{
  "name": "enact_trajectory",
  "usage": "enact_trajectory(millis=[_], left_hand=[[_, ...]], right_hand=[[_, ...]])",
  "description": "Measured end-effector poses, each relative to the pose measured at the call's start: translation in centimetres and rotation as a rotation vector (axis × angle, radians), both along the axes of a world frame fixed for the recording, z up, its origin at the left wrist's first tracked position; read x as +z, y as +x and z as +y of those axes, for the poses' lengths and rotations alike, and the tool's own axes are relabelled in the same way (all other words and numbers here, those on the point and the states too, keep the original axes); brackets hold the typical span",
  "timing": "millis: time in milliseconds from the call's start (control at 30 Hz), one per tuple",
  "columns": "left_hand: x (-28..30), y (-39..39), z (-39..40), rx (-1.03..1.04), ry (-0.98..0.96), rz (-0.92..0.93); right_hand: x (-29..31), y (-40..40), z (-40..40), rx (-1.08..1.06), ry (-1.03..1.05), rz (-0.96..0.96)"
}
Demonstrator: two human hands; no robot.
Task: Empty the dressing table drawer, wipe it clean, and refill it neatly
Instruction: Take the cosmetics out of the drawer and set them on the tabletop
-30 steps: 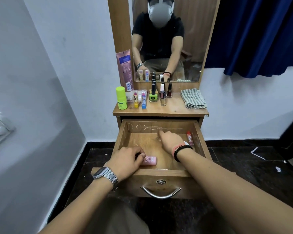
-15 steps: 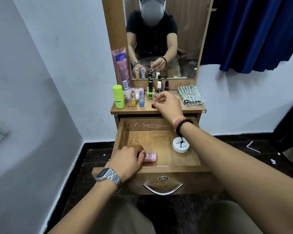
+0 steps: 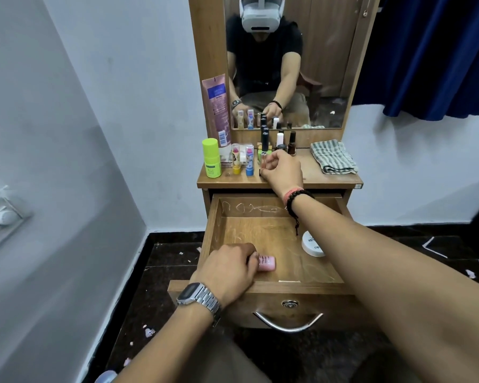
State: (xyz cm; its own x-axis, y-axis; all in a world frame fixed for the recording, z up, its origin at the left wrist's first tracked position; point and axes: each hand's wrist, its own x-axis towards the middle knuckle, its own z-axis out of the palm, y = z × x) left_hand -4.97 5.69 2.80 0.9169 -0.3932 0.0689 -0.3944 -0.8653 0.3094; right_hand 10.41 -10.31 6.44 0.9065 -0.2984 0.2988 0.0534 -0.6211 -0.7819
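So my right hand [image 3: 284,172] is up at the front edge of the dressing table top [image 3: 329,180], fingers curled and pinching a small clear tube [image 3: 263,161] upright, right beside the blue lip balm [image 3: 249,160] and the nail polish bottles [image 3: 280,143]. My left hand [image 3: 228,269] is down in the open drawer [image 3: 271,239] near its front left corner, fingers wrapped round a little pink bottle [image 3: 266,263] lying on its side. A white round jar [image 3: 311,243] sits by the drawer's right wall, and a folded striped cloth [image 3: 333,157] is on the top's right end.
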Motion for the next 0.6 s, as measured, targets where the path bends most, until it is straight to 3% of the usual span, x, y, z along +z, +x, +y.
enact_trajectory(millis=[167, 300, 400, 500, 600], left_hand=[[0.0, -0.1, 0.1, -0.015, -0.014, 0.005], [0.0, 0.0, 0.2, -0.021, -0.027, 0.010], [0.0, 0.0, 0.2, -0.022, -0.023, -0.007], [0.0, 0.0, 0.0, -0.027, -0.009, -0.025], [0.0, 0.1, 0.1, -0.024, -0.003, -0.023]], right_hand=[[0.0, -1.1, -0.1, 0.011, 0.018, -0.022], [0.3, -4.0, -1.7, 0.008, 0.001, -0.184], [0.9, -6.7, -4.2, 0.122, 0.004, -0.266], [1.5, -8.9, -7.1, 0.225, -0.064, -0.226], [1.7, -9.7, -9.7, 0.284, -0.289, -0.027]])
